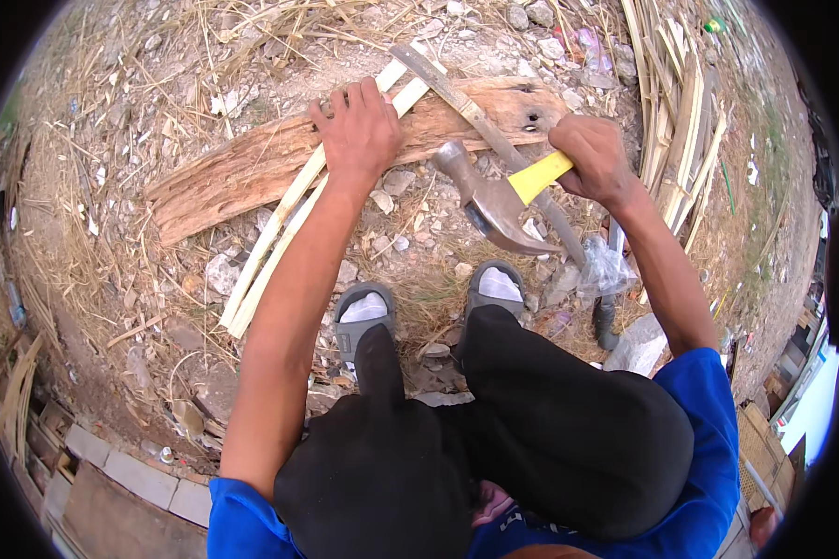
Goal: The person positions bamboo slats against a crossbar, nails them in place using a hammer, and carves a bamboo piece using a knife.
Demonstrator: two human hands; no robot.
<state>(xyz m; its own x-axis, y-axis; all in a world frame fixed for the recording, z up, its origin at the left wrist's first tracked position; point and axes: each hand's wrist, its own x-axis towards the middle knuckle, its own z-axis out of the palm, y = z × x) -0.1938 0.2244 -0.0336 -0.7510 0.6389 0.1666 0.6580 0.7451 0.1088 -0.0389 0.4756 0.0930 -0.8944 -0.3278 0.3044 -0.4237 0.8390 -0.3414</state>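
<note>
- The wooden board [280, 168] lies on the ground in front of the person's feet. All places here are told from this board.
- Two thin bamboo strips [280, 233] lie across the board. Their long way runs from the far side of the board down toward the person's left foot.
- The left hand [359, 130] lies flat and spread on the strips, right where they cross the board. It presses them down and does not grip them.
- The right hand [592, 158] is clenched around the yellow handle of a hammer [494, 200], at the board's right end.
- The hammer head hangs just on the near side of the board, beside the left hand.
- A long knife [480, 116] rests across the board's right part.
</note>
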